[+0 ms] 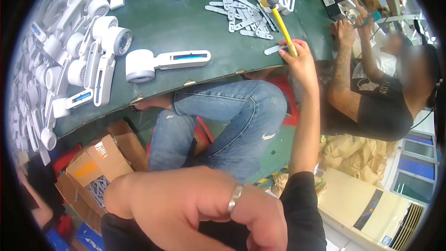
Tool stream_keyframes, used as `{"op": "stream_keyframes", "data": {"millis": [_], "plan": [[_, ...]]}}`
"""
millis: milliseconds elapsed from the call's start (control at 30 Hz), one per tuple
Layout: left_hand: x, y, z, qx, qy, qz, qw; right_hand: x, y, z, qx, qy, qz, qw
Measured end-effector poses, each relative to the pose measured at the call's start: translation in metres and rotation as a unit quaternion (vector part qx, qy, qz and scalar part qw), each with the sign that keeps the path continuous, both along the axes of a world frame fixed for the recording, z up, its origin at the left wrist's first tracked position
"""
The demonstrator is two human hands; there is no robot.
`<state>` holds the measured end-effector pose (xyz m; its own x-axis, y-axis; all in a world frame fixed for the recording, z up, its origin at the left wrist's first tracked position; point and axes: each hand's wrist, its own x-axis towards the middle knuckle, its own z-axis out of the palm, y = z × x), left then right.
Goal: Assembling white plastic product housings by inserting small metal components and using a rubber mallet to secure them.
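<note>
left hand (195, 204): near the lens, curled into a loose fist, ringed, holding nothing we can see | right hand (299, 58): arm stretched out to the bench (186, 23) edge, gripping the yellow-handled hammer (281, 23) low | we'd steady that grip and keep taps short over the white strips (244, 16) | white fans (162, 62) lie left

1. A factory assembly workshop is shown.
2. A green workbench (186, 23) is covered with many identical white plastic devices (139, 65).
3. Cardboard boxes (102, 158) of parts are kept beneath.
</note>
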<state>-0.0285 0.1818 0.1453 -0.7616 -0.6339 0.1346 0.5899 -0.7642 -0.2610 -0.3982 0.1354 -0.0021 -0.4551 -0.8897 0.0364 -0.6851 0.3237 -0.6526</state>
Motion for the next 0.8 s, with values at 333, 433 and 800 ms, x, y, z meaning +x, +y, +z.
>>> {"op": "stream_keyframes", "data": {"millis": [333,433,800], "plan": [[0.027,-0.094,0.017,-0.251,-0.039,-0.391,0.885,-0.012,0.007,0.000,0.015,0.013,-0.005,1.000],[0.016,-0.001,-0.021,-0.104,0.091,-0.062,0.989,-0.003,0.005,0.003,0.030,0.018,-0.002,0.999],[0.032,-0.015,-0.019,-0.125,0.120,-0.096,0.980,0.046,-0.003,0.011,0.029,0.053,0.029,0.998]]}}
